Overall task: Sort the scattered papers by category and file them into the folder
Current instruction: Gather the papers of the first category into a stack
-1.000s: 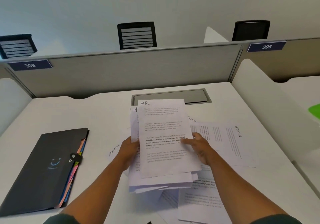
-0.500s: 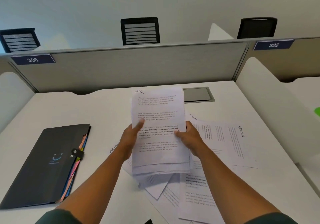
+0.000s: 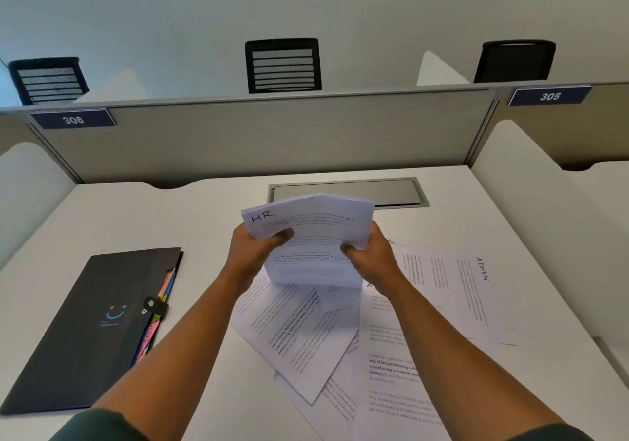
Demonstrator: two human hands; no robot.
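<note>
both-handed, left hand (image 3: 253, 253) and right hand (image 3: 371, 258) gripping hr stack (image 3: 316, 236) upright above scattered papers (image 3: 391, 338).

One folder (image 3: 92, 331); three chairs (image 3: 283, 65); two number plates (image 3: 73, 120).

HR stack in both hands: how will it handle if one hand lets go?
Probably floppy: the HR stack already bows between the left hand and the right hand. It looks like a few loose, unclipped sheets, so they could fan or slip apart. Likely light; one hand should carry it, sagging.
</note>
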